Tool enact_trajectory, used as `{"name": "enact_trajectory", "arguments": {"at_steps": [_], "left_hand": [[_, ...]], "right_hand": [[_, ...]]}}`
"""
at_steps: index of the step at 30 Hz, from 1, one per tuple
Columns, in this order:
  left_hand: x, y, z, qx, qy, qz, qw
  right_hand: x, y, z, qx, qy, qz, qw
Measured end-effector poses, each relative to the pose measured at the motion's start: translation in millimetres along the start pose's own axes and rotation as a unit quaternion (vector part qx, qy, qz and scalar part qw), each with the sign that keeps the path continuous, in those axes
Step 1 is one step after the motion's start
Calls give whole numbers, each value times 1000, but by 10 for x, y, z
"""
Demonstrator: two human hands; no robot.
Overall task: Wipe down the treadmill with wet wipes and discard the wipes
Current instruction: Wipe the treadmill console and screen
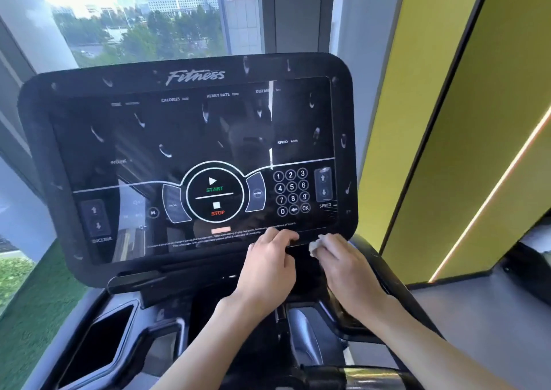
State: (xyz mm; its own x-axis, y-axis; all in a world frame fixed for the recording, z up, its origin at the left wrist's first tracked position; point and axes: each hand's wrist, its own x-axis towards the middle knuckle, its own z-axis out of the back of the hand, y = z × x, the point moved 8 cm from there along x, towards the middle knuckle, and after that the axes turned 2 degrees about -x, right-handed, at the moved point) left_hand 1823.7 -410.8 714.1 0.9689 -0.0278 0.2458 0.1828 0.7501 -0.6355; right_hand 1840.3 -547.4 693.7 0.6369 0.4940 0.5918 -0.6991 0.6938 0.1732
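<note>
1. Two hands work side by side at the lower right of the frame, against the bottom edge of the treadmill console.
2. Pinched in the curled fingers of the right hand is a crumpled white wet wipe. It is pressed to the console's lower right corner, just below the glossy panel.
3. Just left of the wipe and not touching it, the left hand holds nothing. Its loosely bent fingers rest on the panel's bottom edge.
4. Streaks and droplets are scattered across the dark panel and its frame.
5. Top centre of the console reads "Fitness" in script. Below that run "CALORIES", "HEART RATE bpm" and a partly hidden "DISTA…", with "SPEED km/h" at mid right and "INCLINE" at mid left.
6. The central ring shows "START" in green over "STOP" in red, flanked by "PROG" and "MODE".
7. Right of the ring sits a keypad of 0 to 9, a back arrow and "OK". Arrow pairs are labelled "SPEED" at right and "INCLINE" at lower left.
8. Fine print along the bottom is too blurred to read.
9. A black handrail passes under the right wrist.
</note>
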Motion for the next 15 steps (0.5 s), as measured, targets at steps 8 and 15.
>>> {"name": "enact_trajectory", "arguments": {"at_steps": [8,15], "left_hand": [[335,-829,-81,119,-12,-183,976],[927,-1201,-32,285,-22,-213,934]], "right_hand": [[67,-803,539,95,-114,-151,977],[172,-757,334,5,-44,-31,999]]}}
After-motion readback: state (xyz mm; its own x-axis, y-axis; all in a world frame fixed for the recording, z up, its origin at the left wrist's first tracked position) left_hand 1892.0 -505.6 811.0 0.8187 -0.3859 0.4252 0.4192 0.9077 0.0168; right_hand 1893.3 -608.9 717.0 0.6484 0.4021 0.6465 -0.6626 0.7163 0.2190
